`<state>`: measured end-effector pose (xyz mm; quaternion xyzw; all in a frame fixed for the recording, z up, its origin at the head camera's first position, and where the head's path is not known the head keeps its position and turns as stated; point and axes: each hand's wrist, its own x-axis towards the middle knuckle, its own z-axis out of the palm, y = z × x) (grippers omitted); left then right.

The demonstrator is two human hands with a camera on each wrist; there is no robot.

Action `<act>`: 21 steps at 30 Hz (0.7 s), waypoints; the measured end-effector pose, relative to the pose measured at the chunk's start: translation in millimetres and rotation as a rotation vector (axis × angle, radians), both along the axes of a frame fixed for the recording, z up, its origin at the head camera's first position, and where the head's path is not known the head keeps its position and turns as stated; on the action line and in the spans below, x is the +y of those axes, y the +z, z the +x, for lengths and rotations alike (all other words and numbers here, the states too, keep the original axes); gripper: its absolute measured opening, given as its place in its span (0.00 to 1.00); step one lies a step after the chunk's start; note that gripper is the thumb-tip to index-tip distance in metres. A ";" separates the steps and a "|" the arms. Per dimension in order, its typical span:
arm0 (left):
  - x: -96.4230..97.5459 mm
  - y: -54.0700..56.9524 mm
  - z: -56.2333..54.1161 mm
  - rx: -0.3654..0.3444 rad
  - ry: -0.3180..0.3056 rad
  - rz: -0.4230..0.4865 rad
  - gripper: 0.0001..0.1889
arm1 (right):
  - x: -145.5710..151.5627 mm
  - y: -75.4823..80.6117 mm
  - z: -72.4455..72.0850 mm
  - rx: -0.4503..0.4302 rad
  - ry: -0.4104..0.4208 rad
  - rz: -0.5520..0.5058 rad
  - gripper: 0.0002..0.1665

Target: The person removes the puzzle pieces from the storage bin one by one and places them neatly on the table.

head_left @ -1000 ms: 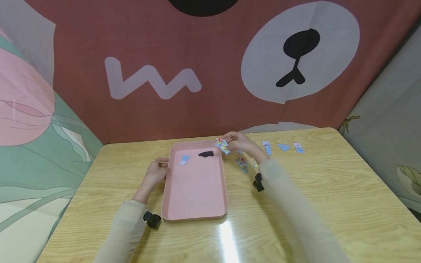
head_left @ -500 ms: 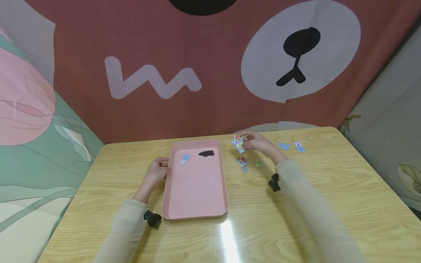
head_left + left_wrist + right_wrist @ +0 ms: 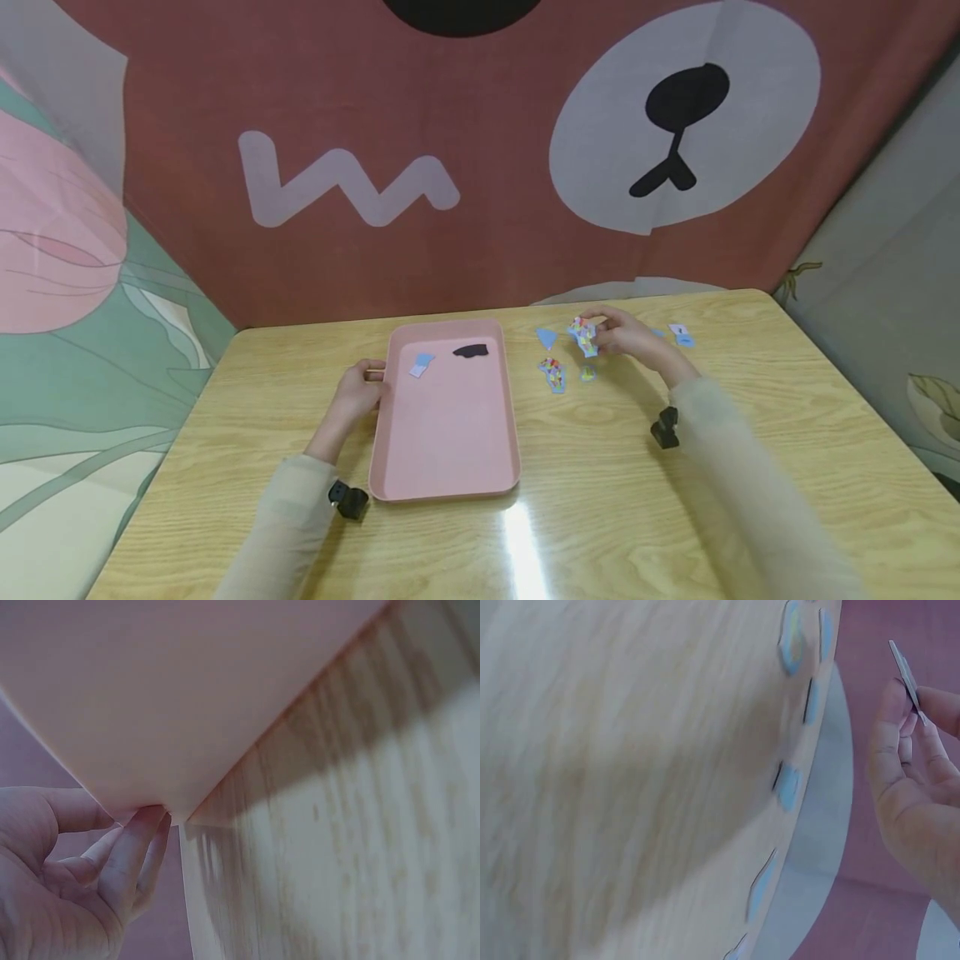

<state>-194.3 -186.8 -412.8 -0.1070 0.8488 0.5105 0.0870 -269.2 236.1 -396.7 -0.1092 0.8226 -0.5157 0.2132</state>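
Note:
My left hand [image 3: 358, 392] holds the left side of a pink tray [image 3: 446, 450]; in the left wrist view its fingers [image 3: 139, 847] lie on both sides of the rim. A blue-and-white flat piece [image 3: 422, 364] and a black flat piece [image 3: 470, 351] lie in the tray. To the right of it, my right hand [image 3: 626, 335] pinches a multicoloured cut-out piece [image 3: 582, 336] above the table. Seen edge-on in the right wrist view, this thin piece [image 3: 906, 675] is between thumb and fingers. Below it lie another multicoloured piece [image 3: 553, 375] and a small round-edged piece [image 3: 587, 373].
A light blue piece [image 3: 546, 337] lies between tray and right hand. Farther right is a white-and-blue piece [image 3: 681, 335], with a blue piece [image 3: 657, 332] partly hidden by the right hand. A printed red-brown cloth [image 3: 360, 267] hangs behind the wooden table [image 3: 600, 492].
My right hand has moved right with the multicoloured piece, away from the tray's right rim, uncovering the light blue and small pieces. The left hand and tray have stayed put.

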 end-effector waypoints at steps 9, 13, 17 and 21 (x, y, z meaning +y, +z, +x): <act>0.1 0.5 0.0 0.006 0.003 -0.003 0.25 | 21.6 -8.9 4.3 -0.024 -0.012 0.023 0.31; 0.2 1.0 0.2 0.007 0.002 -0.003 0.25 | 28.0 -10.4 7.2 -0.035 -0.023 0.031 0.32; 0.5 1.4 0.3 0.006 0.000 -0.004 0.25 | 35.5 -11.6 10.5 -0.043 -0.001 0.050 0.34; 0.4 1.3 0.4 0.004 0.003 -0.005 0.25 | 41.9 -13.0 12.8 -0.057 0.021 0.062 0.33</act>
